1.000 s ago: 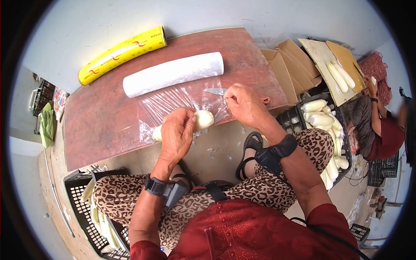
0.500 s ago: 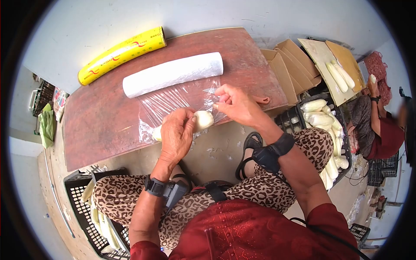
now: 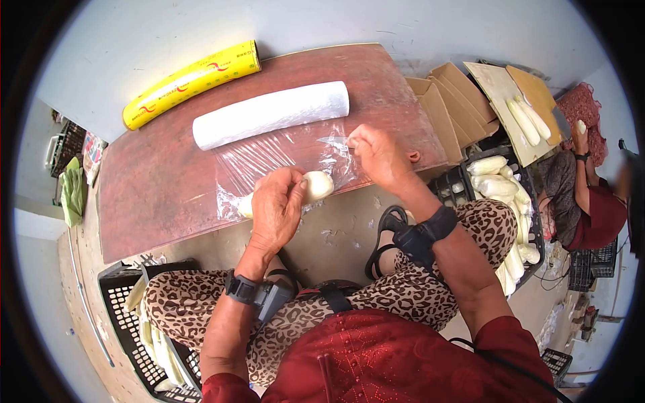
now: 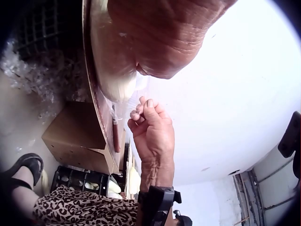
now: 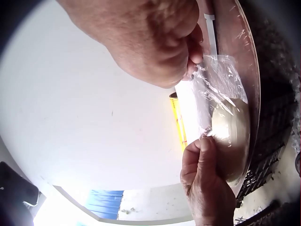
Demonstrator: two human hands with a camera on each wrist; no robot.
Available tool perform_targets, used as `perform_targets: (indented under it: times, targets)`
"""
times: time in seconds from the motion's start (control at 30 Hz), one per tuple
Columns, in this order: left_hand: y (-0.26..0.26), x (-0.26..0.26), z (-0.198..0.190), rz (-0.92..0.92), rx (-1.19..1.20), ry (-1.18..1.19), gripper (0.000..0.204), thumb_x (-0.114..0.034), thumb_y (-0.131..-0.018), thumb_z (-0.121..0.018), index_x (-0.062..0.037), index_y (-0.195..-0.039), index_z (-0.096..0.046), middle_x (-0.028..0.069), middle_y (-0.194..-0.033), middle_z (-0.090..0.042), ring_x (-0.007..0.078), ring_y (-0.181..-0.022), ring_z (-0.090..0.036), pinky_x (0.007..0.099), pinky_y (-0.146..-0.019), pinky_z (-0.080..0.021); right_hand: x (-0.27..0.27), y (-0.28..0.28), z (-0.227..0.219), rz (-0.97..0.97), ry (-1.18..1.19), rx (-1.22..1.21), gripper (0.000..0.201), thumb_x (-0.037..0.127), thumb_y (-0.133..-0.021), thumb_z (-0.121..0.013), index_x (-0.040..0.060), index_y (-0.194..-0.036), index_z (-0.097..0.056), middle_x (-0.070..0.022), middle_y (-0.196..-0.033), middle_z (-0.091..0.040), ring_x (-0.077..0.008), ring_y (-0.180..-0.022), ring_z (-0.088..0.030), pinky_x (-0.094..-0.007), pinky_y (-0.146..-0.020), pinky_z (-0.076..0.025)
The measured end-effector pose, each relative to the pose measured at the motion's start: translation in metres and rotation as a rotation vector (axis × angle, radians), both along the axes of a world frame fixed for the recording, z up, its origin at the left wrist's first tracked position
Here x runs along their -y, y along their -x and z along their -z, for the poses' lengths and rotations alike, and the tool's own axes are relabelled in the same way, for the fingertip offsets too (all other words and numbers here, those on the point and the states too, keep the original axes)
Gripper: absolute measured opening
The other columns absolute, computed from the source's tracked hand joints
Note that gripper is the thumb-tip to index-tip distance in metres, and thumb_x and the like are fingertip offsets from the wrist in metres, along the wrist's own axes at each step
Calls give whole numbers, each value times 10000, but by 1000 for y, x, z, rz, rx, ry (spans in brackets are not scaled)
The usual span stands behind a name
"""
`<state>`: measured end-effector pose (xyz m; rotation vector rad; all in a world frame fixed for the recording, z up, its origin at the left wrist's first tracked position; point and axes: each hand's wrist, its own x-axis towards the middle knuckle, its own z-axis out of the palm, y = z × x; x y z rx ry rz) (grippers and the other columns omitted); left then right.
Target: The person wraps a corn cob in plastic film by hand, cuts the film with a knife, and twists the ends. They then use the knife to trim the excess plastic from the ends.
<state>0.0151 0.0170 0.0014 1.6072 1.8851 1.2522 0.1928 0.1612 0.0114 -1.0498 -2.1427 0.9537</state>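
Partway through wrapping: pale peeled corn cob (image 3: 314,186) at the near edge of the brown board (image 3: 154,188), gripped by left hand (image 3: 275,208), film sheet (image 3: 269,158) pinched by right hand (image 3: 379,158), uncut from the roll (image 3: 269,114), hands apart.

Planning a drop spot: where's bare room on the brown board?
Free: the left part of the brown board, below the yellow wrap roll and left of the clear film sheet; also the far right corner beyond the white film roll. Crowded: the near edge, where left hand and right hand work the pale vegetable.
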Motion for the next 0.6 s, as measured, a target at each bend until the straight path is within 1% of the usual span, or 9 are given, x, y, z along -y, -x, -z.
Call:
perform_targets:
  times: [0.07, 0.17, 0.27, 0.37, 0.47, 0.57, 0.6]
  targets:
    - [0, 1, 0, 3, -16, -5, 58, -112, -897, -615, -72, -865, -589, 73, -970, -690, 313, -863, -589, 406, -841, -426, -12, -6, 1, 22, -28, -33, 184, 142, -941, -545, -3, -929, -657, -188, -867, -692, -306, -809, -681, -385, -734, -514]
    - [1, 0, 2, 10, -25, -21, 58, -114, -896, -615, -70, -868, -589, 76, -983, -692, 314, -871, -590, 411, -847, -424, -15, -10, -1, 28, 36, -39, 182, 146, -942, -550, 5, -952, -664, -151, -863, -706, -265, -797, -676, -368, -735, -514]
    - [0, 0, 1, -8, 2, 10, 57, -115, -896, -613, -70, -871, -588, 79, -994, -693, 315, -876, -590, 414, -853, -422, -12, -7, 3, 10, 185, -77, 175, 148, -936, -580, 0, -959, -671, -123, -835, -709, -198, -774, -664, -338, -712, -512]
    - [1, 0, 2, 1, 2, 14, 57, -115, -898, -611, -70, -872, -587, 76, -992, -694, 311, -881, -590, 411, -857, -420, -2, -4, -5, -96, 349, -39, 171, 148, -917, -628, -15, -949, -668, -99, -790, -696, -144, -731, -625, -318, -670, -496]
    - [0, 1, 0, 3, 5, 25, 61, -117, -901, -610, -70, -870, -586, 75, -993, -695, 309, -881, -589, 409, -855, -420, 3, 0, 6, -147, 309, -155, 182, 149, -901, -667, -31, -920, -652, -81, -743, -670, -130, -679, -581, -319, -616, -470]
    - [0, 1, 0, 8, 5, 21, 60, -116, -903, -607, -72, -871, -584, 72, -1001, -698, 309, -880, -589, 407, -853, -419, -1, -2, 10, -159, 293, -45, 184, 155, -901, -676, -24, -885, -640, -75, -708, -649, -130, -645, -553, -330, -590, -455]
    - [0, 1, 0, 8, 3, 17, 58, -115, -904, -607, -72, -872, -584, 71, -1004, -699, 310, -879, -589, 407, -852, -419, 0, -2, 7, -130, 250, -27, 181, 153, -902, -674, -22, -873, -637, -76, -703, -645, -129, -643, -552, -330, -587, -454]
